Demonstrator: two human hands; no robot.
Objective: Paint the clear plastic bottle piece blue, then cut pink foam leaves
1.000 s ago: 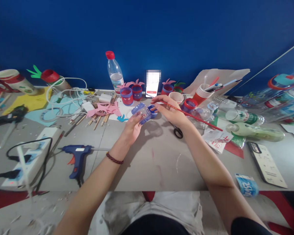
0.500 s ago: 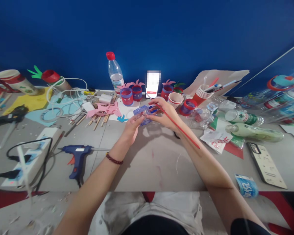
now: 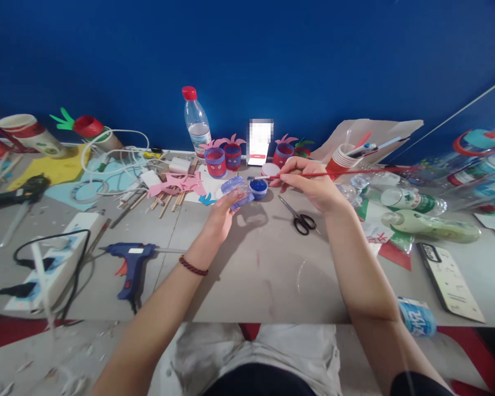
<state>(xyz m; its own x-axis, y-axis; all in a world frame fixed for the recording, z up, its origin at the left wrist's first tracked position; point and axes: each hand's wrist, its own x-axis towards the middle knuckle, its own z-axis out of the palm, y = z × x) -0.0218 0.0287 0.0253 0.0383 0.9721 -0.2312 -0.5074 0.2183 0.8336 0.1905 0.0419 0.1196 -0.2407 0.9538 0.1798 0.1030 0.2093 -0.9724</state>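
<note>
One purple-streaked plastic piece (image 3: 233, 185) sits in my half-curled left hand (image 3: 221, 214), beside the paint pot (image 3: 258, 188); I judge it light, thin, slippery if wet, best held by bare plastic. My right hand (image 3: 313, 184), nearly closed, pinches a red brush (image 3: 365, 171).

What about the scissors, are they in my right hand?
No, the scissors lie on the table, and your right hand holds the brush.

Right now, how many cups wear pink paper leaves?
3: first cup and second cup near the red-capped bottle, third cup right of the phone; right hand may hide more.
</note>
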